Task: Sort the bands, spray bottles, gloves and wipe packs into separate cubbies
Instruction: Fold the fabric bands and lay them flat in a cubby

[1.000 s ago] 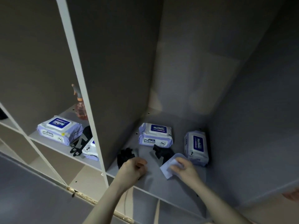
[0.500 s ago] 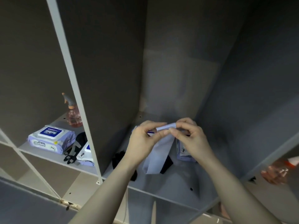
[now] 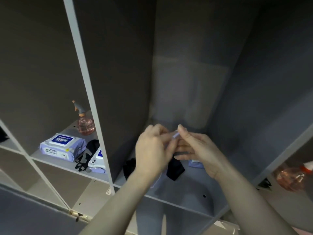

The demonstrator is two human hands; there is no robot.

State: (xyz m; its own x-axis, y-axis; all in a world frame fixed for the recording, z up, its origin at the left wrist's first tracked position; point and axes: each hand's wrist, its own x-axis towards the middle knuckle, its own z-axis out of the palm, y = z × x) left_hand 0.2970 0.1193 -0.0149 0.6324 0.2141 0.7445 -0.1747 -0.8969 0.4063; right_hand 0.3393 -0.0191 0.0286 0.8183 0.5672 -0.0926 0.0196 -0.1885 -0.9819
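In the left cubby a pink spray bottle (image 3: 84,122) is standing upright at the back, with a wipe pack (image 3: 61,146) lying flat in front of it. A black-and-grey glove (image 3: 86,156) is draped against a second wipe pack (image 3: 97,158), which is sitting half hidden behind the white divider (image 3: 88,92).

In the middle cubby, the left hand (image 3: 153,150) is curling its fingers around a pale lavender band (image 3: 175,134). The right hand (image 3: 197,150) is pinching the band's upper end between thumb and forefinger, its other fingers lying loosely extended. The band is being held up in the air above the cubby floor (image 3: 189,189). Most of it is hidden behind the left hand, and blur makes its exact shape hard to read; it may be getting folded or rolled.

It looks thin, soft and very light, so it will likely flop and unroll unless it is being gripped across its gathered width rather than by one edge.

Beneath the hands, two dark gloves (image 3: 175,168) are lying on the floor, and a corner of another wipe pack (image 3: 195,163) is peeking out below the right hand. These are crowding the spot where the band could be set down.

At the far right, in the next cubby, a second pink spray bottle (image 3: 293,177) is lying on its side.
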